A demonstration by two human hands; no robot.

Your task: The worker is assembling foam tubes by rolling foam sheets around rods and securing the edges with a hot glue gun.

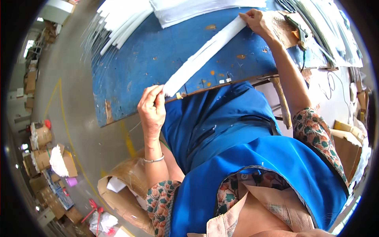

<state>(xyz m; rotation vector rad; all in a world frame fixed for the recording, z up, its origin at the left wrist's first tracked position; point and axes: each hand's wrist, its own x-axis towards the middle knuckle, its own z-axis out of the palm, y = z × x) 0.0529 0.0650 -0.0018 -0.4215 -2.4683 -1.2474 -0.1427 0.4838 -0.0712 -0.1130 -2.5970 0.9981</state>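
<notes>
A long white strip (205, 54) lies slantwise across the worn blue table (150, 59). My left hand (152, 108) pinches its near end at the table's front edge. My right hand (256, 19) grips its far end near the back of the table. The strip runs straight between both hands. A thin silver bangle circles my left wrist. I wear a blue apron (237, 154) over a flowered shirt.
Several white strips (118, 23) are stacked at the table's far left, with white sheets (189, 10) behind. A tool with a cable (300, 31) and more strips lie at the right. Cardboard boxes (43, 158) stand on the grey floor left; an open box (126, 185) sits beside my left arm.
</notes>
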